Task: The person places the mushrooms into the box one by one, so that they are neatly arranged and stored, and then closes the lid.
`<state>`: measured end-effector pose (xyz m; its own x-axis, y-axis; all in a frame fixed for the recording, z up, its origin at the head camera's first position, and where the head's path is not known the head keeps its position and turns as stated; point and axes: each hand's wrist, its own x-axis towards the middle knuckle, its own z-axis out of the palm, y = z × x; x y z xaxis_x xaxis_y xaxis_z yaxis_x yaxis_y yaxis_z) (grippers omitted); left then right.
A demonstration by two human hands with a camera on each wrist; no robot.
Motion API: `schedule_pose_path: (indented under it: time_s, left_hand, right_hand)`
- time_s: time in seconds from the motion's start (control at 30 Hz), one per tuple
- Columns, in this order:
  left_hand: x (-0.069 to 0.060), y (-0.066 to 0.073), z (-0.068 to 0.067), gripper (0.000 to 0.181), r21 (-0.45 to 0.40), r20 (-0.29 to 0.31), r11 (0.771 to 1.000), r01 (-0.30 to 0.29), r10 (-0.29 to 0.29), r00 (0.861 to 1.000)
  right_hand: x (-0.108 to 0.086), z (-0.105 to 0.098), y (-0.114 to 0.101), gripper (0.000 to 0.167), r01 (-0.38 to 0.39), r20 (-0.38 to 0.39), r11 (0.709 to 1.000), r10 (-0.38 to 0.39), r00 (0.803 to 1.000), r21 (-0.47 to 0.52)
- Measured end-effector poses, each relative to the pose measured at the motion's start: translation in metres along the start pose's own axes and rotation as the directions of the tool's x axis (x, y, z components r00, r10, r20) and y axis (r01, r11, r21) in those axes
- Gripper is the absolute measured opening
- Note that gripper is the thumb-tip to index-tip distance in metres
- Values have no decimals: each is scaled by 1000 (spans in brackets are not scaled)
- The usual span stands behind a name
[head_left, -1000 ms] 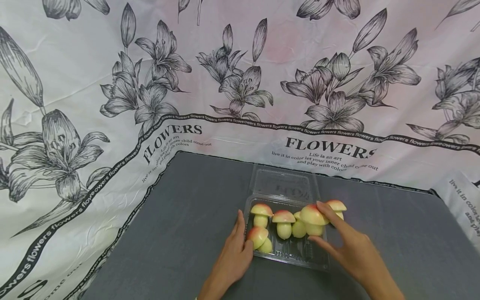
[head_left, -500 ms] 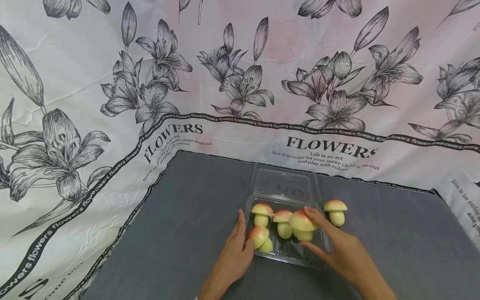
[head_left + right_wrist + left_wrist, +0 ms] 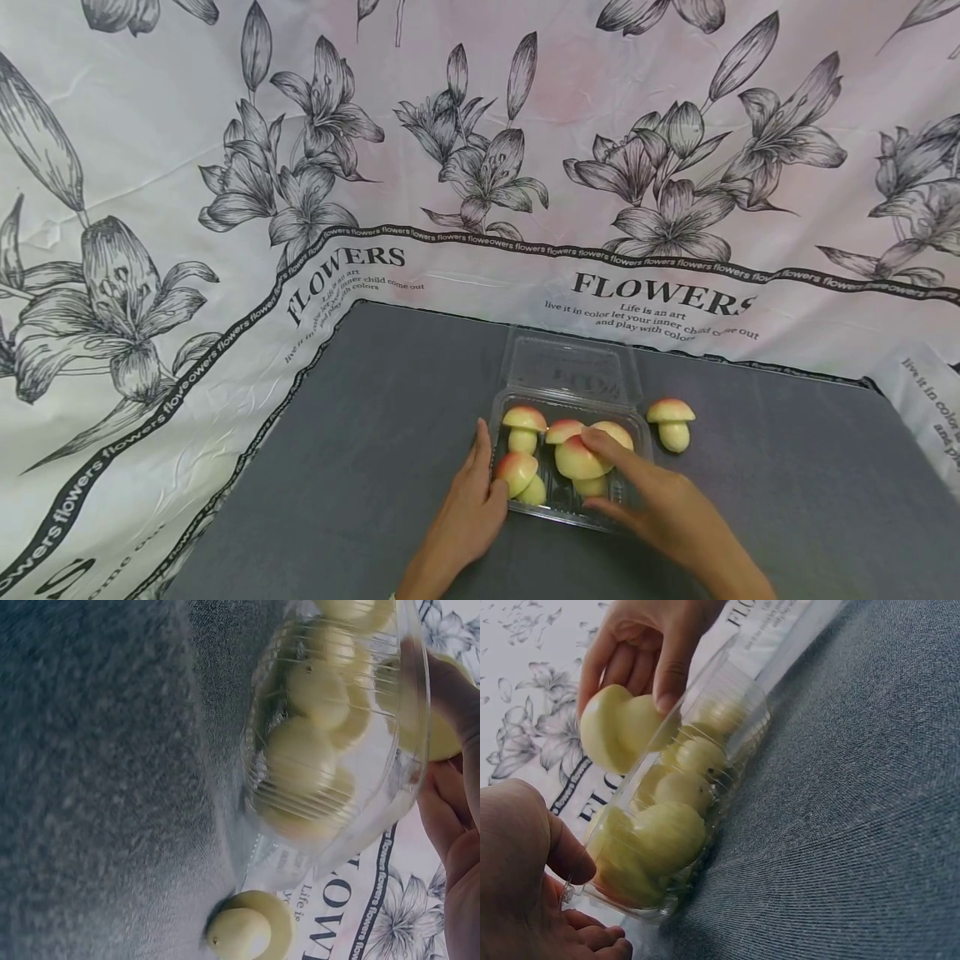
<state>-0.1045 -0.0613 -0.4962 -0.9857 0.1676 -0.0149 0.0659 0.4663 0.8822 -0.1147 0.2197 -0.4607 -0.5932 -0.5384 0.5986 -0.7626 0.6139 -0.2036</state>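
Note:
My right hand (image 3: 660, 500) pinches a toy mushroom (image 3: 579, 460), yellow-green with a reddish cap, between thumb and fingers. It is held above the front middle of a clear plastic clamshell box (image 3: 504, 398). In the left wrist view the held mushroom lies sideways over the box's rim. Several similar mushrooms lie inside: one at the back left (image 3: 522, 425), one at the front left (image 3: 517, 475), others along the back, partly hidden. My left hand (image 3: 468, 500) holds the box's left side; the left wrist view shows the thumb (image 3: 571, 862) at the rim and fingers curled below.
The box's clear lid (image 3: 570, 371) lies folded back toward the wall. Another mushroom (image 3: 672, 427) lies on the dark grey table (image 3: 375, 400) right of the box. Flower-printed white cloth (image 3: 480, 275) hangs behind and at the left.
My right hand has carried its mushroom leftward and toward me over the box, uncovering the back-right mushroom inside and the loose one outside. The left hand and box have stayed put.

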Motion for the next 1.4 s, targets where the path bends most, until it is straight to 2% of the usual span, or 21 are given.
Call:
schedule_pose_path:
  time_s: [0.1,0.53,0.83,1.2,1.4]
  left_hand:
    - [0,1,0,80,6,-11,1000,-10,11,1000]
    - [-1,3,-1,80,5,-35,1000,-31,31,999]
    - [0,2,-1,78,-6,3,1000,3,-3,1000]
    - [0,4,-2,77,-11,3,1000,8,-8,1000]
    - [0,4,-2,77,-3,1,1000,19,-19,1000]
  right_hand:
    - [0,3,0,88,-4,30,1000,4,1000,9]
    - [3,11,0,87,14,99,999,-17,995,31]
    - [3,13,2,102,18,143,1000,-19,990,11]
    - [6,14,5,100,64,128,997,-68,990,33]
    - [7,16,7,100,85,172,996,-85,982,5]
